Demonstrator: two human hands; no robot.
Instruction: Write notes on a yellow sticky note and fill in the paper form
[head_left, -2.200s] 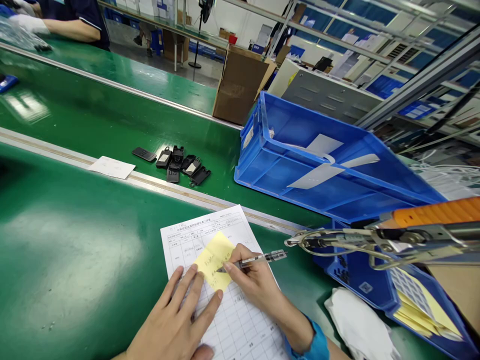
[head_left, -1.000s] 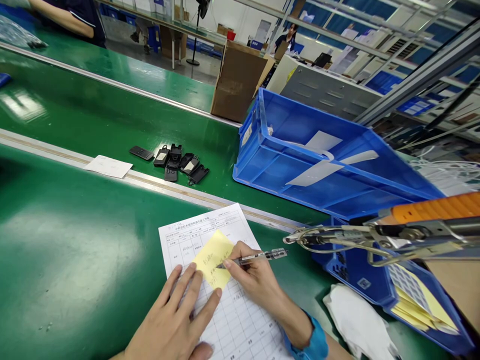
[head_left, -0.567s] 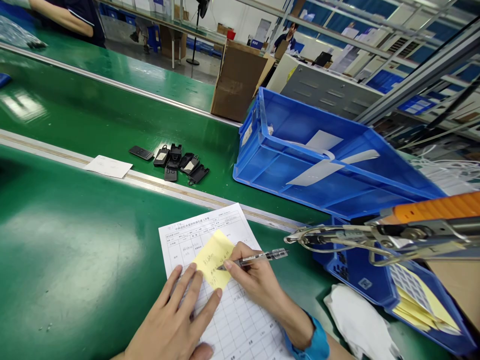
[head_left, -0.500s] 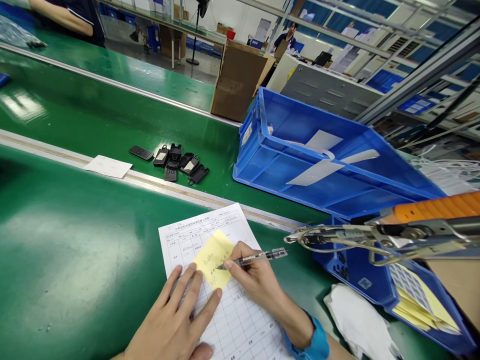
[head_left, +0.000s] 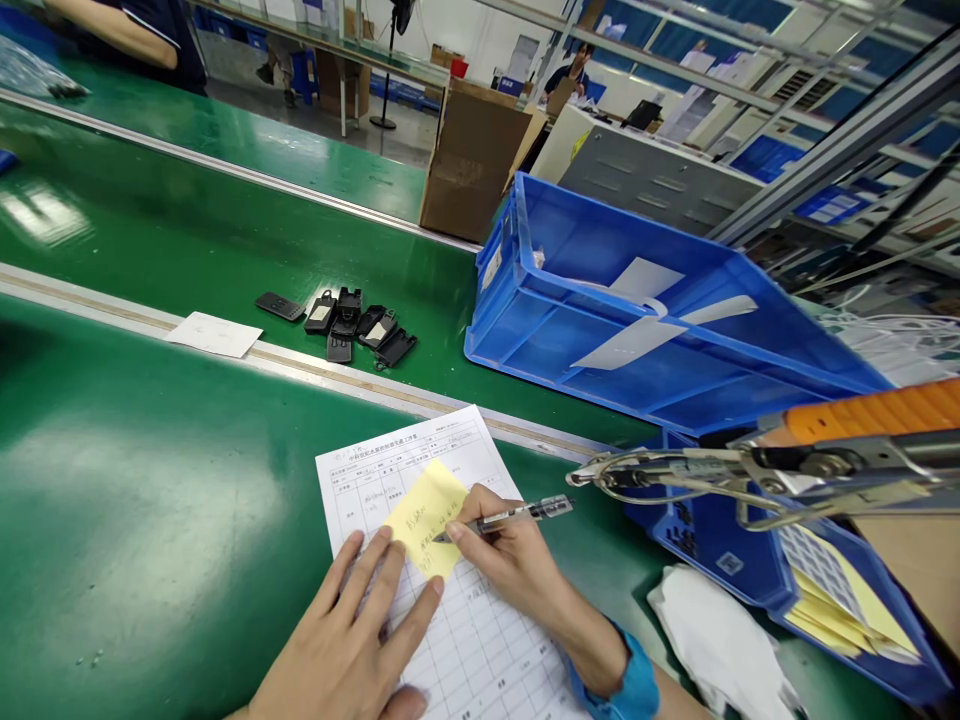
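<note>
A yellow sticky note (head_left: 420,510) with handwriting lies on a printed form (head_left: 480,640) on the green bench. My left hand (head_left: 356,625) rests flat and spread over the form's left side, its fingertips touching the note's lower left edge. Pinched in my right hand (head_left: 517,560) is a black pen (head_left: 521,516), its tip at the note's written lines. The right wrist wears a blue cuff (head_left: 622,675). Part of the form's lower half is hidden under my hands.
Several black plastic cases (head_left: 360,325) and a white card (head_left: 215,334) lie ahead. A large blue crate (head_left: 570,330) stands at right. An orange-handled tool (head_left: 877,412) juts in above a blue bin (head_left: 787,600) with yellow sheets, near white cloth (head_left: 720,635). A co-worker's arm (head_left: 142,38) is across the bench.
The pen has shifted very slightly left on the note. My left hand stays in place, and the view has barely moved.
</note>
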